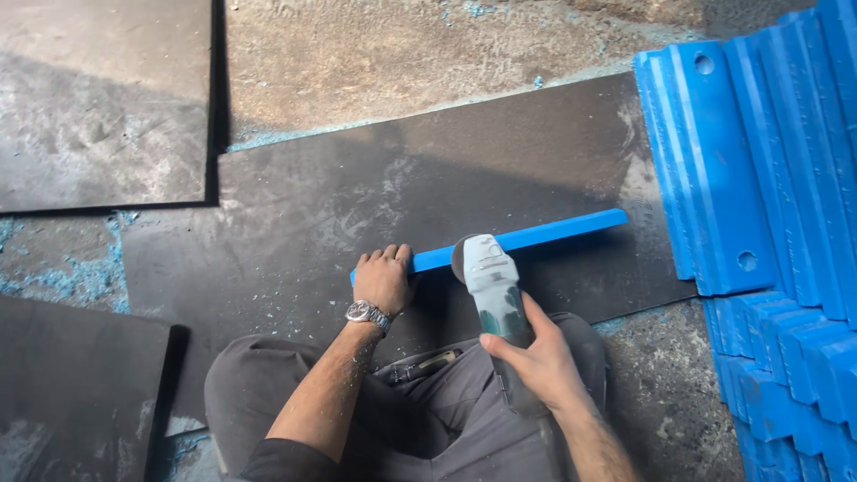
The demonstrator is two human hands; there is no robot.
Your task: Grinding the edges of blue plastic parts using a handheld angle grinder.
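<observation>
Left hand (382,278) pressed flat on blue bar's (527,237) left end, frame center, right hand (536,357) wrapped round angle grinder (491,281) w/ disc at bar's middle.

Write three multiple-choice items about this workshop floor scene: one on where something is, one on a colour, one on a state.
1. Where does the left hand rest?
A. on the near end of the long bar
B. on the stacked parts at the right
C. on the bare floor

2. What colour is the long bar?
A. red
B. blue
C. yellow

3. How is the angle grinder held?
A. lying loose on the sheet
B. gripped in both hands
C. gripped in the right hand alone

Answers:
1. A, since the fingers press on the bar's left end, which lies on the dark metal sheet.
2. B, as it matches the blue stacked parts beside it.
3. C, because only the right hand wraps the grinder's body, its head at the bar.
</observation>
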